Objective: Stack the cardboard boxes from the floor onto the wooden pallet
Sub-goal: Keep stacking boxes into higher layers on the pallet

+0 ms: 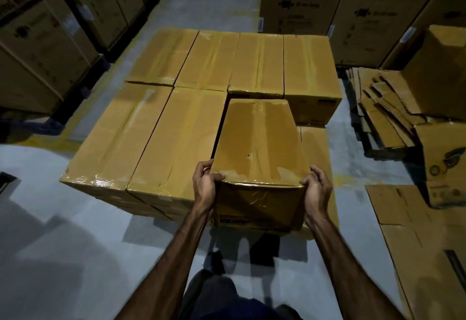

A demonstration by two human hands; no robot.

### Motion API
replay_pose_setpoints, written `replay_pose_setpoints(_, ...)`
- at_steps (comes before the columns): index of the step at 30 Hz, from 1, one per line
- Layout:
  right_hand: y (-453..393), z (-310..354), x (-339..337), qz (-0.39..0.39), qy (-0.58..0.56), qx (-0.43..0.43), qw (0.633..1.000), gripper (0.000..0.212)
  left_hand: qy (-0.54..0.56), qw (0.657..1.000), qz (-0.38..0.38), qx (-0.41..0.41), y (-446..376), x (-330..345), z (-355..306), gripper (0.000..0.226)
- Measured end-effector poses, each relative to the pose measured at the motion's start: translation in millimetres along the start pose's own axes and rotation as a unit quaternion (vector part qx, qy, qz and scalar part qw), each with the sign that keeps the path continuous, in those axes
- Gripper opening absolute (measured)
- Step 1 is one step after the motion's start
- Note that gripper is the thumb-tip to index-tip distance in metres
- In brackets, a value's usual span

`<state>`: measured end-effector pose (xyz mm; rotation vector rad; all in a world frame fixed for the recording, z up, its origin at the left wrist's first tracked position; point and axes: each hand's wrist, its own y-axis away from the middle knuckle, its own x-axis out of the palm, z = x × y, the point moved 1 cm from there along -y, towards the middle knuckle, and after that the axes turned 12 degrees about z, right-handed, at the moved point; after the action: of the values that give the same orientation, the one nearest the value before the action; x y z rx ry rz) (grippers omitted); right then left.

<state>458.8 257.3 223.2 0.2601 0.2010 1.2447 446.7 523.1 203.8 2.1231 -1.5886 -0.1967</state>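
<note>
Nearest the lens: dark trousers (214,294), then two bare forearms reaching forward. Left hand (205,186) clamped on near left corner of box (257,143), thumb on top, fingers curled round side. Right hand (316,188) clamped on near right corner likewise. Box angled, far end over a gap in stack (156,128), near end raised toward camera; pallet hidden under stack, cannot tell its edges.

Risks, left to right: left fingers pinched against neighbouring box if lowered straight into tight gap. Glossy tape on top likely slippery, so thumbs may slide and box drop. Right edge may overhang lower box (316,148), leaving a tilted seat. Flattened cardboard (403,218) on floor at right, a likely slip underfoot.
</note>
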Motion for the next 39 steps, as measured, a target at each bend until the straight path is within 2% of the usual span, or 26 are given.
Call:
replay_pose_setpoints(8, 2, -50, -8, 0.041, -0.016, 0.058, 0.997, 0.049, -0.055, 0.996, -0.071, -0.017, 9, -6, 35, 0.041)
replay_pose_setpoints(13, -2, -68, -12, 0.058, -0.010, 0.111, 0.992, 0.057, -0.079, 0.995, -0.047, -0.032, 9, -3, 47, 0.053)
replay_pose_setpoints(18, -1, -88, -14, 0.062, 0.011, 0.147, 0.987, 0.049, -0.112, 0.992, -0.044, -0.034, 2, -9, 56, 0.048)
replay_pose_setpoints(23, -3, -99, -11, 0.076, 0.012, 0.164, 0.983, 0.053, -0.148, 0.988, -0.038, -0.026, -5, -16, 68, 0.038)
replay_pose_setpoints(29, -3, -103, -7, 0.078, -0.007, 0.179, 0.981, 0.066, -0.232, 0.971, -0.003, -0.058, -13, -28, 81, 0.063)
replay_pose_setpoints(32, -2, -114, -7, 0.067, -0.007, 0.190, 0.979, 0.061, -0.261, 0.963, 0.008, -0.074, -15, -34, 88, 0.074)
replay_pose_setpoints(35, -1, -125, -4, 0.053, -0.010, 0.191, 0.980, 0.055, -0.251, 0.963, 0.031, -0.091, -11, -37, 92, 0.077)
replay_pose_setpoints(39, -5, -134, -1, 0.040, -0.012, 0.199, 0.979, 0.060, -0.241, 0.965, 0.033, -0.097, -18, -43, 97, 0.073)
